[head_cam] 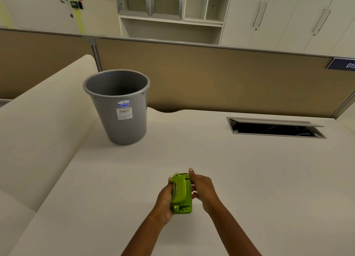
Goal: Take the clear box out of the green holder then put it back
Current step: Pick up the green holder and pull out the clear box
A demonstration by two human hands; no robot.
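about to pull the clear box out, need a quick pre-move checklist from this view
1. Left hand gripping the green holder: ok, it wraps the left side.
2. Right hand on the holder: ok, fingers on its right edge.
3. Clear box seated inside: cannot tell, none of it shows.
4. Desk space near the hands: ok, bare.
5. Grey bin away from the hands: ok, standing far back left.
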